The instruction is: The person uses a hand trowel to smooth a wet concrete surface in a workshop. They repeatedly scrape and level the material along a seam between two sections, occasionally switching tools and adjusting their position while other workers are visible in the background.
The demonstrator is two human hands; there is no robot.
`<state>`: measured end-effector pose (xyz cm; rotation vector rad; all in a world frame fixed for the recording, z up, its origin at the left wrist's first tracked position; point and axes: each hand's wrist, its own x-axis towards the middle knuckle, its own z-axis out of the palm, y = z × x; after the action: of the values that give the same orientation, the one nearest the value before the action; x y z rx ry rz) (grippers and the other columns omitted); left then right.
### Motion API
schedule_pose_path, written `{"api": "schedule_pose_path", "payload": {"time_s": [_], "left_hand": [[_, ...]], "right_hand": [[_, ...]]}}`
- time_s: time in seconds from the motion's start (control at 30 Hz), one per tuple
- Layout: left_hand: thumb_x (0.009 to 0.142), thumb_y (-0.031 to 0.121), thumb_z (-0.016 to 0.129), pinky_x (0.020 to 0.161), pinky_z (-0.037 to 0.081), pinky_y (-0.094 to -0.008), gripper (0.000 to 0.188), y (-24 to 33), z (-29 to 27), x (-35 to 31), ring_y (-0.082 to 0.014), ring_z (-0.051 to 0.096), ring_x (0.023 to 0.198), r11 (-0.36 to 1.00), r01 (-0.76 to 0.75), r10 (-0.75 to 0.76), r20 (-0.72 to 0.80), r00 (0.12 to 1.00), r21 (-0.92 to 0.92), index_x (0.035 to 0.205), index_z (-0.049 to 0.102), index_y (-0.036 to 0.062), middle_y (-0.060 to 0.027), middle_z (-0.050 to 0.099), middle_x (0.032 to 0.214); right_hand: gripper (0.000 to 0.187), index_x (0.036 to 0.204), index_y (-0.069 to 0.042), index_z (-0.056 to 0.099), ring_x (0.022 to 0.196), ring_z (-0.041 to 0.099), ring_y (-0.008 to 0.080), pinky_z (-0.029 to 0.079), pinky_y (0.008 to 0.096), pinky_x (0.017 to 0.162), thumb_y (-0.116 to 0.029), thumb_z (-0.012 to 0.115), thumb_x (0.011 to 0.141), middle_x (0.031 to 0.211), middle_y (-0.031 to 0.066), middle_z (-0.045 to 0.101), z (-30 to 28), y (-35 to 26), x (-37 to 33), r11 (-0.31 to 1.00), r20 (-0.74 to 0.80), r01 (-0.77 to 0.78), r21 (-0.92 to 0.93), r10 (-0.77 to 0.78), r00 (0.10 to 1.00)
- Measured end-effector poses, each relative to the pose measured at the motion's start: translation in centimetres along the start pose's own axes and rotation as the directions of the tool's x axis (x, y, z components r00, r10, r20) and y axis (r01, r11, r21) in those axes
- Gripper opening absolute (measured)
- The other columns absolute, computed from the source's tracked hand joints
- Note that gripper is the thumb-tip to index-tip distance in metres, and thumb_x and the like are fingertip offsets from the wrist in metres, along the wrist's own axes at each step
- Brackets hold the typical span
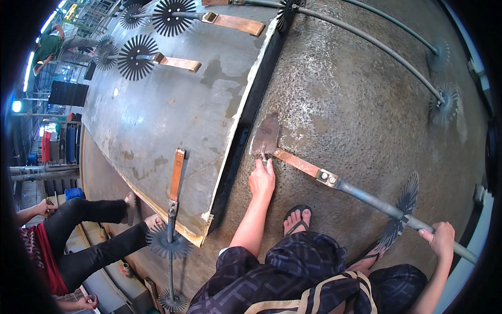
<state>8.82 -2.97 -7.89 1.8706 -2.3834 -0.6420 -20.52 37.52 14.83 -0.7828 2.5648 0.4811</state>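
My left hand [262, 179] is closed around the handle of a trowel [267, 132]. Its flat, worn, pointed blade lies against the rough brown surface. A copper bar [298, 163] has its end beside the trowel's handle; whether the two touch I cannot tell. Bolts join this bar to a long grey metal rod [368, 200], which slants down to the right. On the rod sits a dark slotted disc [401, 209], near my sandalled foot. Beyond the disc, my right hand [442, 239] is wrapped around the rod.
To the left lies a large grey sheet [172, 110] with a pale raised edge, bearing more copper-ended rods with slotted discs [137, 57]. Other rods [366, 36] cross the upper right. A person in red [44, 256] sits at lower left; another in green [48, 51] is farther back.
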Motion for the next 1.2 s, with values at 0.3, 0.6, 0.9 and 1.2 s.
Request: {"api": "schedule_pose_path", "payload": {"time_s": [0.3,0.6,0.9,1.2], "left_hand": [[0.093,0.038,0.047,0.066,0.047,-0.0547,0.037,-0.4,1.0,-0.6,-0.0467,0.061,0.072,0.999,-0.027,0.025,-0.041,0.999,-0.041,0.098,0.052,0.0017,-0.0281,0.063,0.076],[0.092,0.041,0.048,0.065,0.046,-0.0549,0.038,-2.3,1.6,-1.7,-0.0468,0.061,0.071,0.998,0.047,-0.05,-0.076,0.996,-0.035,0.092,0.05,0.0032,-0.0272,0.062,0.074],[0.092,0.042,0.047,0.064,0.05,-0.0533,0.037,-0.7,-2.7,0.0,-0.0442,0.063,0.07,0.968,-0.119,0.103,0.081,0.991,0.222,0.093,0.051,0.0055,-0.0244,0.064,0.073],[0.091,0.044,0.048,0.066,0.05,-0.0527,0.038,0.2,-3.6,1.2,-0.0435,0.063,0.073,0.956,-0.198,0.173,0.131,0.976,0.215,0.093,0.052,0.0061,-0.0242,0.064,0.076]], "right_hand": [[0.062,0.058,0.003,0.061,0.064,0.056,0.042,0.043,0.0476,0.064,-0.057,0.072,0.057,0.058,0.024,0.054,-0.5,-0.6,-0.3,1.0,0.001,-0.01,0.016,0.01,1.0],[0.07,0.058,0.004,0.061,0.059,0.057,0.0413,0.045,0.0472,0.061,-0.066,0.068,0.053,0.056,0.0234,0.053,0.0,-0.1,-0.6,1.0,-0.027,0.031,0.003,-0.031,0.999],[0.07,0.057,0.004,0.06,0.061,0.056,0.0416,0.044,0.0469,0.062,-0.066,0.066,0.053,0.055,0.0237,0.052,-0.3,-0.6,-0.3,1.0,-0.03,0.03,-0.001,-0.03,0.999],[0.077,0.054,0.005,0.056,0.056,0.054,0.0421,0.043,0.0469,0.057,-0.071,0.064,0.052,0.052,0.0241,0.048,-0.2,-0.5,-0.6,0.998,-0.139,0.054,-0.023,-0.057,0.989]]}}
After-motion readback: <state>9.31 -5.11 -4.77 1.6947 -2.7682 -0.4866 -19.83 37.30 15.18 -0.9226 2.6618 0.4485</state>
